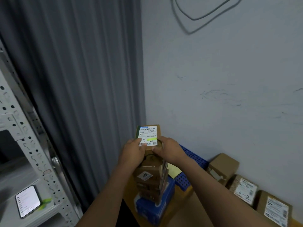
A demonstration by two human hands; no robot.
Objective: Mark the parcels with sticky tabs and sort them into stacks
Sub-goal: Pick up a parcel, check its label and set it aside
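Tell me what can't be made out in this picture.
Head view, label print: too small; left hand covers its corner.
Head view, right side of the top parcel: behind the right hand.
Head view, phone screen: blurred.
Head view, rightmost parcel: cut off by bottom edge.

Top parcel (148, 150) I'm holding: brown cardboard. Its label (148, 131) is white with black barcodes, a blue header strip and black handwritten "3-2". Sticky tab (151, 139) neon yellow-green. Stack (150, 177) underneath brown. Bottom box (147, 210) blue. Crate (193, 157) blue, grid of holes. Curtain (82, 79) grey, vertical folds. Wall (229, 79) pale grey-white, dark scuffs. Rack (32, 153) white, punched holes.
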